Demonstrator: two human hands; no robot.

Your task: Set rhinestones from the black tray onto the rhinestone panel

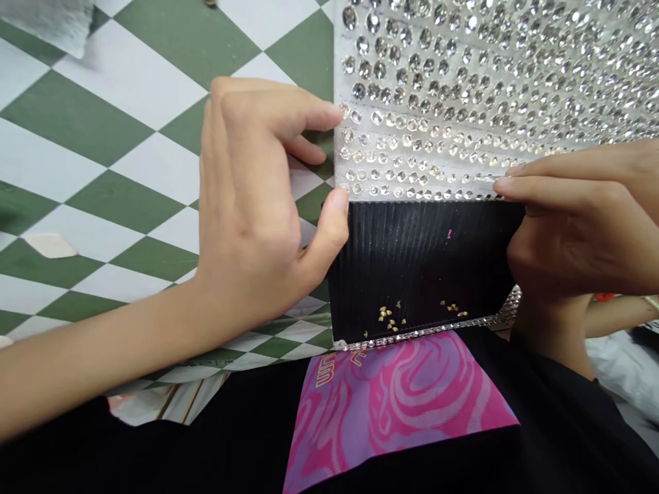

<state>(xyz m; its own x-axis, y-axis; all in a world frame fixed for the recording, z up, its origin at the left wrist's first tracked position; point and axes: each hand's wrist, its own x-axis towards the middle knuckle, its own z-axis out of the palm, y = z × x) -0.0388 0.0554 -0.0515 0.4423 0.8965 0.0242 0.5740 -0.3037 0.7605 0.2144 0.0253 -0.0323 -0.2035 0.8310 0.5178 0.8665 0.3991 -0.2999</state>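
A white sheet [360, 159] carries many rows of clear rhinestones. My left hand [262, 185] rests at its left edge, fingers apart, the index fingertip on the upper part of the edge and the thumb on the lower corner. At the lower right of the sheet, my right hand [581, 206] has its thumb and index finger pressed together over the bottom rows; whatever is between them is too small to name. Below the sheet lies a black ridged tray [412, 261] with several small gold-backed stones [385, 313] near its front edge.
The table has a green and white diamond-patterned cover [154, 130]. A clear plastic bag [51, 20] lies at the upper left, and a pale flat piece [51, 245] at the left. A strip of rhinestones [412, 336] runs along the tray's front edge. Another person's forearm [618, 314] shows at the right.
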